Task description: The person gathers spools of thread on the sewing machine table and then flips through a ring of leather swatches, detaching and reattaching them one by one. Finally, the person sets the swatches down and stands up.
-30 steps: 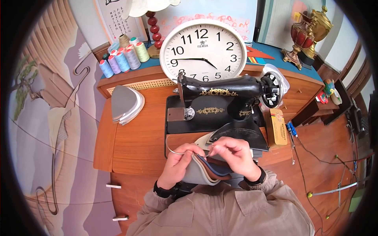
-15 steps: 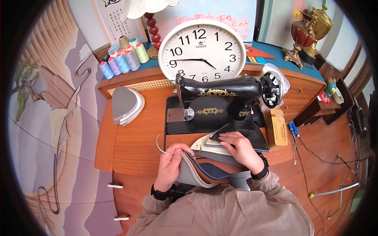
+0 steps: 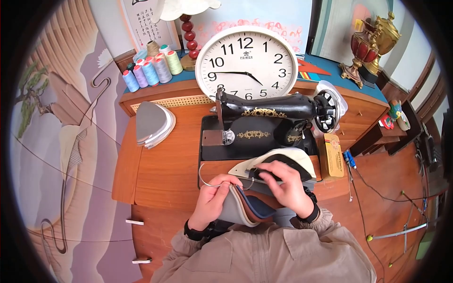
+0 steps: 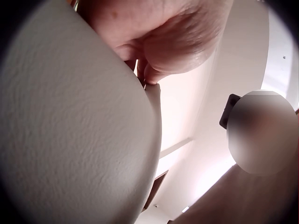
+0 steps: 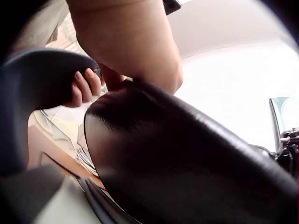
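My left hand (image 3: 211, 198) pinches a thin metal ring (image 3: 200, 175) together with the narrow end of several leather-like swatches. Grey (image 3: 231, 210), brown and navy (image 3: 260, 208) ones hang from it and curve toward my lap. In the left wrist view, a pale textured swatch (image 4: 79, 126) fills the left side beneath the fingers. My right hand (image 3: 289, 189) pinches the narrow end of a black swatch (image 5: 177, 154), just right of the ring's free end. Behind that black piece lies a white swatch (image 3: 240, 168), on the front of the sewing machine table.
A black sewing machine (image 3: 269, 108) stands behind the hands, with a yellow tin (image 3: 333, 155) at its right. Stacked grey and white swatches (image 3: 153, 123) lie on the table's left. A large clock (image 3: 246, 61) and thread spools (image 3: 151, 73) stand at the back.
My right hand moved from beside the left hand to the black swatches, then slightly left toward the ring with a black one. More of the white swatch shows behind. The left hand keeps its pinch.
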The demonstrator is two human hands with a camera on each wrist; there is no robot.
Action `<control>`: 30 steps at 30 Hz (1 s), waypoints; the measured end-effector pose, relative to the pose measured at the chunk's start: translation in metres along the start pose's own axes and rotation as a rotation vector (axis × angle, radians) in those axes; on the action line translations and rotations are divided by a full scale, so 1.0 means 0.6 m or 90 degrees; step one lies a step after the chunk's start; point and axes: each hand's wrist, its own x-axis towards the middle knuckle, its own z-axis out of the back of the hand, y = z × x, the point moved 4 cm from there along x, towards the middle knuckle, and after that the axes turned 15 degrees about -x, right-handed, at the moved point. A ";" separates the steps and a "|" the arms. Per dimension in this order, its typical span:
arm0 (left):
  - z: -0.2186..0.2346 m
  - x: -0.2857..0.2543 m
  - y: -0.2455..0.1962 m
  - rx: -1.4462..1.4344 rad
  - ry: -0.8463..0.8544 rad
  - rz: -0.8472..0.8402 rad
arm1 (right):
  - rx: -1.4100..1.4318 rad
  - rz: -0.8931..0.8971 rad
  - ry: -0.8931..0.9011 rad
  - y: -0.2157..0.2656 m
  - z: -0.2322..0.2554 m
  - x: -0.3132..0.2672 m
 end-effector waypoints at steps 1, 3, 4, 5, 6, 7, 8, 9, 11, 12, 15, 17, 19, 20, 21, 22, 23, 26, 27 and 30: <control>-0.002 0.001 -0.001 0.003 0.006 0.001 | 0.053 0.012 0.003 0.014 -0.002 -0.001; -0.001 0.003 -0.002 0.014 0.017 -0.013 | 0.128 0.027 0.021 0.031 -0.007 -0.009; -0.001 0.003 -0.003 0.025 0.026 -0.028 | 0.149 0.001 0.028 0.032 -0.014 -0.014; -0.001 0.003 -0.005 0.024 0.025 -0.030 | 0.170 -0.020 0.049 0.035 -0.014 -0.015; -0.003 0.002 -0.009 0.053 0.026 -0.044 | 0.191 -0.040 0.070 0.038 -0.014 -0.014; -0.004 0.001 -0.014 0.083 0.027 -0.059 | 0.190 -0.038 0.072 0.038 -0.012 -0.014; -0.005 0.000 -0.017 0.081 0.026 -0.061 | 0.201 -0.057 0.113 0.035 -0.014 -0.014; -0.005 -0.002 -0.020 0.096 0.027 -0.065 | 0.212 -0.076 0.154 0.033 -0.016 -0.014; -0.005 -0.004 -0.023 0.110 0.027 -0.071 | 0.229 -0.091 0.164 0.034 -0.015 -0.010; -0.003 -0.006 -0.024 0.108 0.017 -0.078 | 0.247 -0.108 0.173 0.034 -0.016 -0.009; -0.001 -0.009 -0.026 0.107 0.003 -0.087 | 0.334 -0.145 0.161 0.032 -0.019 -0.006; 0.000 -0.011 -0.029 0.108 0.000 -0.089 | 0.333 -0.158 0.173 0.030 -0.021 -0.006; -0.001 -0.012 -0.030 0.123 0.010 -0.083 | 0.334 -0.171 0.185 0.028 -0.025 -0.005; -0.001 -0.013 -0.031 0.123 0.010 -0.083 | 0.367 -0.169 0.154 0.028 -0.025 -0.001; -0.003 -0.013 -0.031 0.131 0.011 -0.080 | 0.399 -0.166 0.122 0.028 -0.024 0.001; -0.004 -0.013 -0.031 0.140 0.012 -0.076 | 0.399 -0.166 0.122 0.029 -0.023 0.001; -0.004 -0.013 -0.033 0.140 0.012 -0.076 | 0.377 -0.135 0.141 0.034 -0.022 0.000; -0.006 -0.013 -0.037 0.140 -0.001 -0.072 | 0.361 -0.106 0.150 0.041 -0.018 -0.001; -0.007 -0.013 -0.038 0.151 -0.003 -0.079 | 0.376 -0.105 0.144 0.041 -0.015 0.000; -0.011 -0.014 -0.044 0.171 0.001 -0.079 | 0.366 -0.089 0.135 0.040 -0.009 -0.002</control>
